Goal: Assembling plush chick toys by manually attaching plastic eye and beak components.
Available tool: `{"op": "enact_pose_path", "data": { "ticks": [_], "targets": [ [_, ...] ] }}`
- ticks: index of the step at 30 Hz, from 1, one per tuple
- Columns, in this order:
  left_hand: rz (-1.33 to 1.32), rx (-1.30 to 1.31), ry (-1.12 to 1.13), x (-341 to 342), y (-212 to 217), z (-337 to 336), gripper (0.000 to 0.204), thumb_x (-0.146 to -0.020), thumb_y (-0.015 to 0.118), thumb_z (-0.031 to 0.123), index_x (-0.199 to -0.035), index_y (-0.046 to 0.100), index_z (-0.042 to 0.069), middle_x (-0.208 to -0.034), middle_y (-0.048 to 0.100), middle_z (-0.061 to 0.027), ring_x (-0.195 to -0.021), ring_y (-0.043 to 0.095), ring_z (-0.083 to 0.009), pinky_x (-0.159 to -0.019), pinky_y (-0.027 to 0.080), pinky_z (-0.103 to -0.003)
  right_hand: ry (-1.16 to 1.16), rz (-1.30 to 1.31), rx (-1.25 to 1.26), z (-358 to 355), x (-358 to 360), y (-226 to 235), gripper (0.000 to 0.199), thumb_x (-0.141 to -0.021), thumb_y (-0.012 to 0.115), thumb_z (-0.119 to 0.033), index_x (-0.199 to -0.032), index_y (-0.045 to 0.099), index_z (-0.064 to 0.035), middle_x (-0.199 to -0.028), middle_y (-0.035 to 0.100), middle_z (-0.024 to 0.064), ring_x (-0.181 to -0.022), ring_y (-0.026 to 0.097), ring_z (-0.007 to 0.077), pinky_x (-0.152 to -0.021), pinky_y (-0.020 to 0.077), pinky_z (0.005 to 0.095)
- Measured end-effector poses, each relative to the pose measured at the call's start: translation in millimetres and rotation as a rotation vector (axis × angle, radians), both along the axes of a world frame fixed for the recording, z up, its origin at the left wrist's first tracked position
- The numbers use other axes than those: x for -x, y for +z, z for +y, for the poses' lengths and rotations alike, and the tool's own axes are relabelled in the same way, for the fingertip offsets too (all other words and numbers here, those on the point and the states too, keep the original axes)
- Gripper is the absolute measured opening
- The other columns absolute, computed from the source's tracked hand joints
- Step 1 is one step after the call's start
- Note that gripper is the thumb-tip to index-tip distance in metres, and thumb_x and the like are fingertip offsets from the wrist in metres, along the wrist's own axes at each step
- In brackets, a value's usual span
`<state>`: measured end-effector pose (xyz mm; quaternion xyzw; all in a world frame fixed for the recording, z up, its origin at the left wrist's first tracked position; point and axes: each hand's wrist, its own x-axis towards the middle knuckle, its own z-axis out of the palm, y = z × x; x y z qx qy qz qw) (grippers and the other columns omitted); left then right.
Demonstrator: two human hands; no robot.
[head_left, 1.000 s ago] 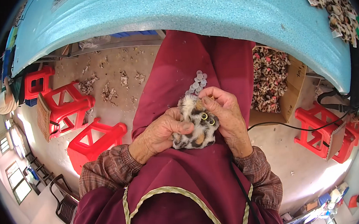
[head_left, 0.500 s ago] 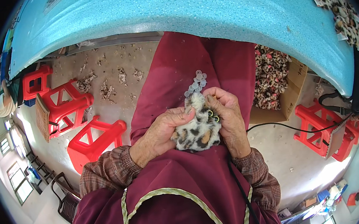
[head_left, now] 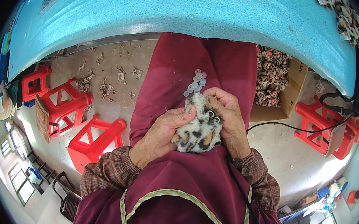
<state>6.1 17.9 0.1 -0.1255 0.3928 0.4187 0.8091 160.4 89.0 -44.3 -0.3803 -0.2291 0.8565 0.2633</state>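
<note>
Over my lap I hold a small spotted plush piece (head_left: pixel 197 131), white with black and tan patches, with round yellow-rimmed eyes on its right side. My left hand (head_left: pixel 164 130) grips its left edge, the thumb pressed on the white fur. My right hand (head_left: pixel 228 118) is closed on the darker fur beside the eyes; its fingertips are bent together at the top, and whether they pinch anything else is hidden. Just beyond the plush, several small clear plastic discs (head_left: pixel 196 84) lie on my maroon apron (head_left: pixel 164 87).
A blue speckled table (head_left: pixel 170 10) curves ahead, with spotted plush pieces (head_left: pixel 339 8) at its right. Below stands a cardboard box (head_left: pixel 297 86) full of plush pieces. Red stools (head_left: pixel 96 138) stand on both sides. A black cable (head_left: pixel 292 131) runs right. Scraps (head_left: pixel 106 90) litter the floor.
The plush has tilted slightly between my hands, its eyes shifting a little. Both hands keep their grip in nearly the same place.
</note>
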Motion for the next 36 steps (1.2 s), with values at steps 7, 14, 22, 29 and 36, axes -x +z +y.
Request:
{"op": "enact_pose_path", "data": {
  "ticks": [7,14,22,29,36],
  "targets": [
    [0.099,-0.066,-0.028,10.2,-2.9,-5.8,0.034,-0.091,0.058,0.024,-0.114,0.054,-0.001,-0.103,0.065,-0.0102,-0.089,0.065,-0.0192,-0.080,0.053,-0.033,0.315,-0.681,-1.018,19.3,-16.9,35.6,0.008,-0.086,0.061,-0.005,-0.092,0.061,-0.0002,-0.080,0.064,0.0023,-0.069,0.061,0.0091,-0.062,0.0485,0.0233],
    [0.061,-0.129,0.072,23.6,-9.2,-5.8,0.031,-0.089,0.059,0.018,-0.112,0.056,-0.003,-0.103,0.065,-0.0127,-0.090,0.066,-0.0240,-0.081,0.053,-0.037,-0.098,-0.688,-0.983,143.2,-35.7,131.4,0.008,-0.085,0.058,-0.003,-0.089,0.064,0.0011,-0.069,0.063,0.0030,-0.060,0.055,0.0059,-0.055,0.0450,0.0203],
    [0.067,-0.114,0.116,25.6,-11.3,-1.0,0.032,-0.088,0.060,0.020,-0.110,0.056,-0.003,-0.100,0.065,-0.0123,-0.087,0.066,-0.0228,-0.079,0.054,-0.035,-0.056,-0.899,-1.401,239.5,19.2,94.8,0.020,-0.072,0.074,-0.010,-0.087,0.065,0.0004,-0.072,0.064,0.0087,-0.061,0.060,0.0155,-0.056,0.0474,0.0282],
    [0.100,-0.099,0.146,35.0,-11.0,2.4,0.031,-0.088,0.061,0.019,-0.108,0.057,-0.004,-0.098,0.066,-0.0129,-0.085,0.066,-0.0233,-0.078,0.054,-0.035,0.029,-1.297,-1.506,244.7,42.6,94.3,0.026,-0.069,0.078,-0.021,-0.082,0.064,-0.0029,-0.078,0.063,0.0088,-0.068,0.060,0.0222,-0.062,0.0487,0.0367],
    [0.095,-0.136,0.166,34.7,-19.8,-8.5,0.031,-0.089,0.060,0.018,-0.110,0.056,-0.003,-0.098,0.066,-0.0118,-0.084,0.066,-0.0227,-0.078,0.054,-0.035,-0.007,-1.034,-1.500,237.4,18.7,83.0,0.021,-0.069,0.074,-0.009,-0.088,0.067,-0.0051,-0.079,0.063,0.0111,-0.069,0.063,0.0207,-0.065,0.0501,0.0315]
  ]
}}
